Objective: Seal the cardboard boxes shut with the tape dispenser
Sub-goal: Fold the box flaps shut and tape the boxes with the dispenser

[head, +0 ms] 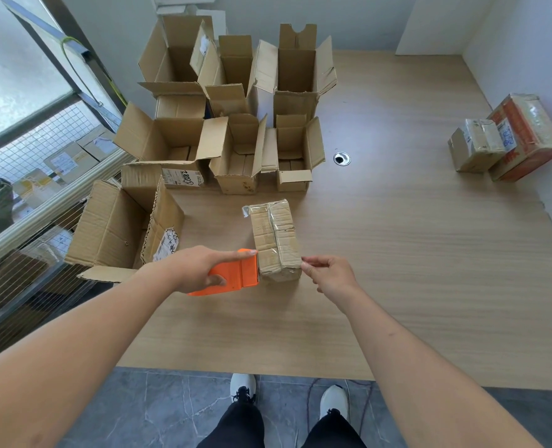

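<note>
**boxfan:** Cardboard everywhere lol. Closed box (274, 239) sits mid-table, long clear tape strip down its top seam, a loose bit of tape sticking off the far left corner. Left hand (197, 270) grips the orange tape dispenser (236, 273), thumb curled on its side, index finger laid straight along the top, and the dispenser's front edge is pressed against the box's near left corner. Right hand (329, 274) has its fingertips pinched together at the box's near right corner, I think on tape, too clear to be sure.

**tapeguy:** Any writing readable?

**boxfan:** Not really. White shipping label (182, 177) on one open box has a black marker scrawl, can't make it out. Another label (166, 245) on the big open box (119, 231) at the left, same deal. Red-printed taped box (527, 137) and a smaller taped one (476, 148) sit by the right wall, print too blurry.

**tapeguy:** What's in the open ones?

**boxfan:** The cluster of open boxes (236, 108) at the back has flaps up; a couple hold smaller cardboard boxes, rest I can't see into.
</note>
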The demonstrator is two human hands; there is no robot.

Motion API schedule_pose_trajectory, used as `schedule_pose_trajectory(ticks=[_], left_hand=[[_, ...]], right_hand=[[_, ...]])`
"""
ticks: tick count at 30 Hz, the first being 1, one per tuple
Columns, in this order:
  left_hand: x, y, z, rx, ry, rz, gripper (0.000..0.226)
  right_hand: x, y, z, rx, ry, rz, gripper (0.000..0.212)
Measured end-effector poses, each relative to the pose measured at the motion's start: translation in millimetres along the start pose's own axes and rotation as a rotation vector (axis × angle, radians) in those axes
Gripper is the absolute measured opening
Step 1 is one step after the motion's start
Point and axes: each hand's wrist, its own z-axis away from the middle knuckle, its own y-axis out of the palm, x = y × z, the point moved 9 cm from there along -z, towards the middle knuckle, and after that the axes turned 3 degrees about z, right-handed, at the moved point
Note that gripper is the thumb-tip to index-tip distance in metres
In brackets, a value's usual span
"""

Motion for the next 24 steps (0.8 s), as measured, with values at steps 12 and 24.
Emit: schedule_pose_trajectory(ticks=[12, 24], left_hand=[[-5, -1, -2, -0.008, -0.019, 0.021, 0.084], [13, 10, 21, -0.049, -0.01, 0.186, 0.082]], right_hand=[[75, 44, 39, 0.033, -0.771, 0.468, 0.014], [76, 62, 33, -0.089, -0.812, 0.667, 0.025]])
